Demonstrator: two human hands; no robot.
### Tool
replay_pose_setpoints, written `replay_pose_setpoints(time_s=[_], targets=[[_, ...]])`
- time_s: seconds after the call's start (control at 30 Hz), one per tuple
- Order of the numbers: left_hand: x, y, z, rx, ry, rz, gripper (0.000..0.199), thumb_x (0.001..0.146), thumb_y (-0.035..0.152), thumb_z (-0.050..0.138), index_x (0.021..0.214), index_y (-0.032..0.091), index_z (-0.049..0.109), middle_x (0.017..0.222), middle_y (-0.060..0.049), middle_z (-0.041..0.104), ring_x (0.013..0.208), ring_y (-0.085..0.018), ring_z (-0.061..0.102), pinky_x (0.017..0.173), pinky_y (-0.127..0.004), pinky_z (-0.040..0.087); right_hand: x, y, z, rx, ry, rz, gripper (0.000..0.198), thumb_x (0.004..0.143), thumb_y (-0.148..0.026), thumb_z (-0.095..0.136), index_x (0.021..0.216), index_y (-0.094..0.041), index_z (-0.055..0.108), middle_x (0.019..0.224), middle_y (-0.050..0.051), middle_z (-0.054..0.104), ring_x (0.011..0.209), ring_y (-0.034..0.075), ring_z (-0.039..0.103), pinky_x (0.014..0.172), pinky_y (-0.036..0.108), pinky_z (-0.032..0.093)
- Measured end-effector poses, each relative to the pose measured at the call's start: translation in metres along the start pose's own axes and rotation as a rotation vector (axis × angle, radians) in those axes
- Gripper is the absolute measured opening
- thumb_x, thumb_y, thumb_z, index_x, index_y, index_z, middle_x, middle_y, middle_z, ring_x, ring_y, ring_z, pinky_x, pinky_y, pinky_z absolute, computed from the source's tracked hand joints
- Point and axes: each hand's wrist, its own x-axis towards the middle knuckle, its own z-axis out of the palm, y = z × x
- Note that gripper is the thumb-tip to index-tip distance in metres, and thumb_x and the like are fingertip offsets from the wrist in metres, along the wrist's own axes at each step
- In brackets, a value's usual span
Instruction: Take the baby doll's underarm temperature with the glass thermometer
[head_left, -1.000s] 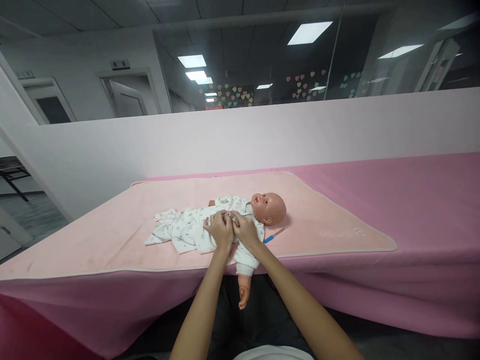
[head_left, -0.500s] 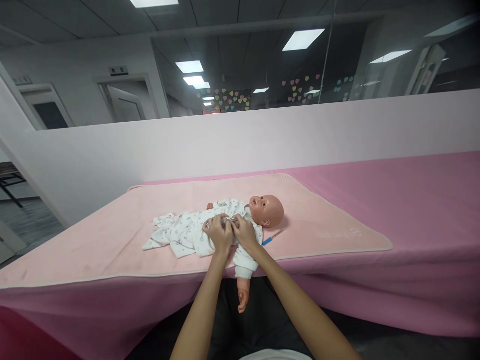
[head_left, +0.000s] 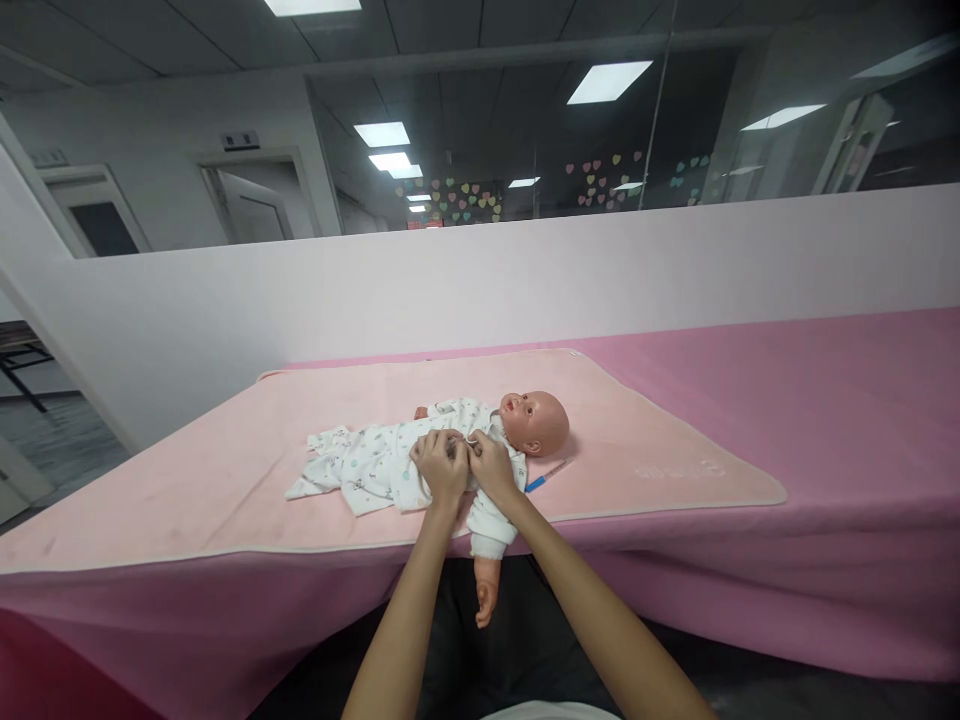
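Note:
A baby doll [head_left: 546, 422] lies on its back, head to the right. It wears white printed baby clothes [head_left: 379, 458] with long, loose legs toward the left. My left hand [head_left: 441, 466] and my right hand [head_left: 491, 468] meet over its chest. Both are closed, with fingertips pinched on the front of the clothing and nearly touching. The small fold or tie between the fingers is mostly hidden. One doll arm [head_left: 487, 580] hangs past the table's front edge, below my right wrist.
Close to the doll's head lies a slim stick with a blue end [head_left: 536, 483]. A pale pink mat [head_left: 637, 450] is under the doll, over a darker pink cloth [head_left: 847, 420] that hangs down in front. A low white wall [head_left: 450, 290] with glass above borders the back.
The whitish bit of fabric that showed between my fingers is now less visible, and my fingertips have shifted slightly. The doll lies as before.

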Motion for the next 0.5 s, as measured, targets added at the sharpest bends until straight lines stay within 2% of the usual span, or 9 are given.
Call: replay_pose_setpoints(time_s=[0.3, 0.4, 0.5], targets=[[-0.0009, 0.0002, 0.0022, -0.010, -0.016, 0.043, 0.012, 0.077, 0.020, 0.047, 0.074, 0.022, 0.059, 0.077, 0.000, 0.060, 0.082, -0.018, 0.050, 0.085, -0.035, 0.027, 0.0014, -0.0007, 0.0013, 0.004, 0.045, 0.058, 0.011, 0.078, -0.020, 0.046, 0.077, -0.018, 0.057, 0.056, -0.001, 0.054, 0.052, 0.013, 0.046, 0.052, 0.022, 0.027], [-0.0007, 0.0005, 0.0007, -0.012, 0.018, 0.027, 0.012, 0.077, 0.021, 0.047, 0.074, 0.022, 0.059, 0.077, 0.000, 0.061, 0.082, -0.018, 0.050, 0.086, -0.036, 0.026, 0.0015, -0.0009, 0.0015, 0.002, 0.052, 0.058, 0.012, 0.079, -0.022, 0.047, 0.078, -0.018, 0.058, 0.057, -0.001, 0.055, 0.053, 0.013, 0.048, 0.053, 0.021, 0.028], [0.0004, -0.0015, -0.0019, 0.003, 0.089, -0.049, 0.017, 0.079, 0.021, 0.044, 0.072, 0.022, 0.059, 0.076, -0.001, 0.062, 0.083, -0.019, 0.050, 0.087, -0.037, 0.025, 0.0009, -0.0010, 0.0020, -0.004, 0.058, 0.055, 0.014, 0.080, -0.025, 0.046, 0.079, -0.018, 0.058, 0.054, -0.002, 0.053, 0.050, 0.012, 0.047, 0.052, 0.021, 0.028]])
